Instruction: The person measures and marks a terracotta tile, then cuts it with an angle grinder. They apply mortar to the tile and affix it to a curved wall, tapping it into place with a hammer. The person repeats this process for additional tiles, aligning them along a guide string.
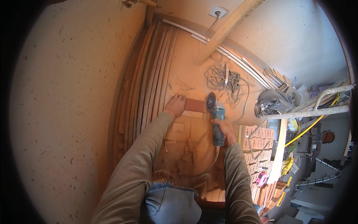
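A flat reddish-brown tile [194, 105] lies low over the dusty floor, and my left hand [175, 105] grips its left end with the fingers curled over it. My right hand [225, 128] is wrapped round the dark body of a teal angle grinder [219, 113]. The round disc [211, 101] of the grinder stands on edge at the tile's right end; I cannot tell whether the two touch. Just below the tile lies a paler offcut [178, 127], among other small broken pieces and red dust.
Long wooden strips [153, 74] lie along the left wall. Beyond my hands are a coiled cord [227, 80], a slanting wooden post [223, 35] and a wall socket [218, 12]. To the right stand stacked reddish bricks [257, 143], a pale board [278, 149] and metal tubing [309, 112].
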A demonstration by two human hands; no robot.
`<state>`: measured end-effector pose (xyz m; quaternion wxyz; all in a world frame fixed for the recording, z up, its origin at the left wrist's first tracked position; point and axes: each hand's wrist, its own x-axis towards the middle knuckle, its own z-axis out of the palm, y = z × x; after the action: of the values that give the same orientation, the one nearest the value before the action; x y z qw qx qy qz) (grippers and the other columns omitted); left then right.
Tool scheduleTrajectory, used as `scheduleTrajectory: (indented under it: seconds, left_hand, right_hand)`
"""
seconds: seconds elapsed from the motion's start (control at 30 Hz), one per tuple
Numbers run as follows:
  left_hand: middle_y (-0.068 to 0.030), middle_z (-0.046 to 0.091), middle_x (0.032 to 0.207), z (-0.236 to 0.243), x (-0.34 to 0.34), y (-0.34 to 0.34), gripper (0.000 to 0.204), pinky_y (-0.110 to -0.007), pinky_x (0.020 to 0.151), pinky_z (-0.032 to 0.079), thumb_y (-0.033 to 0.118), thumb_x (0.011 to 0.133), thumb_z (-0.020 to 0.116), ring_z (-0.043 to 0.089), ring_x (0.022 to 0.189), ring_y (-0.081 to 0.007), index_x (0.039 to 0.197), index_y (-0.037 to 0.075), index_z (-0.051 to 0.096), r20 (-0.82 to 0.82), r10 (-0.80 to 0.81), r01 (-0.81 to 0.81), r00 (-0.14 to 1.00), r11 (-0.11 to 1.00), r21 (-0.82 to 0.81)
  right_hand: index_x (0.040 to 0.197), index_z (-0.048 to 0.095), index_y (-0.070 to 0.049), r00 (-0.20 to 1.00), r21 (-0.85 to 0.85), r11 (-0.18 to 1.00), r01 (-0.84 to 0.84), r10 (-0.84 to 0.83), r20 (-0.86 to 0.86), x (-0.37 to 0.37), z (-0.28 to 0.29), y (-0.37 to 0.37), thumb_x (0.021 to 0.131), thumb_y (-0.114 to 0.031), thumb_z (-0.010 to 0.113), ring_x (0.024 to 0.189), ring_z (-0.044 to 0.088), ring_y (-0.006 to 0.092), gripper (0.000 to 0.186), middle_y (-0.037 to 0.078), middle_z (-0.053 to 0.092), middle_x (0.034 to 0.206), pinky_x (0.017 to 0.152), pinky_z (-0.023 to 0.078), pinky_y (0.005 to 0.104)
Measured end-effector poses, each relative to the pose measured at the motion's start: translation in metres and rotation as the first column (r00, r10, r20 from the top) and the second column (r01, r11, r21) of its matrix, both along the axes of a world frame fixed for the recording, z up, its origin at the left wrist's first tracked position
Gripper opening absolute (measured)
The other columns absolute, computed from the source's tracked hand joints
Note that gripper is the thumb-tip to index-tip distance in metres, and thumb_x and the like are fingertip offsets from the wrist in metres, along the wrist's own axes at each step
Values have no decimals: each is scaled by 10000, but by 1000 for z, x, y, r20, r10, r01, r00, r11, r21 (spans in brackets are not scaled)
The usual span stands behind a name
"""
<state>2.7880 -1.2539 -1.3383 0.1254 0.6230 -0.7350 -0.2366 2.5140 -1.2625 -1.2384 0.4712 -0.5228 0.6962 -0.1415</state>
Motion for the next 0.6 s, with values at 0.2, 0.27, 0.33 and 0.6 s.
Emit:
scheduleTrajectory:
  seconds: [0.2, 0.27, 0.33, 0.6]
  left_hand:
    - [-171, 563, 1249, 5, 0, 1, 487, -409, 1103, 428, 97, 831, 747, 497, 1239, -335, 1254, -38, 548, -15, -8, 8, 1000, 1000, 0]
    - [-170, 563, 1259, 3, 1, 1, 519, -405, 1099, 431, 122, 819, 765, 497, 1240, -335, 1261, -36, 544, 4, -6, 6, 1000, 1000, -3]
    - [-169, 564, 1277, 3, 2, 1, 586, -398, 1089, 435, 165, 798, 798, 494, 1244, -335, 1282, -30, 534, 38, -18, 18, 999, 1000, -6]
    - [-171, 565, 1249, 3, 2, 1, 505, -394, 1080, 458, 115, 820, 764, 511, 1212, -333, 1252, -35, 549, 24, -17, 18, 1000, 1000, -24]
  right_hand:
    - [940, 668, 15, 999, 9, 1000, -13, 13, 50, 2, 2, -5, 749, -191, 750, 643, 597, 160, 293, 58, 635, 771, 583, 477, 330]
    - [948, 670, 15, 1000, 40, 999, -16, 16, 19, 6, 10, -1, 754, -195, 753, 651, 599, 160, 298, 61, 639, 778, 586, 477, 329]
    - [955, 673, 16, 1000, 52, 998, -19, 19, -5, 5, 12, 4, 757, -197, 758, 657, 601, 160, 303, 63, 644, 785, 591, 479, 329]
    - [976, 675, 29, 999, -10, 1000, -29, 29, -39, -10, 5, 33, 747, -176, 778, 683, 617, 158, 324, 70, 667, 797, 624, 502, 333]
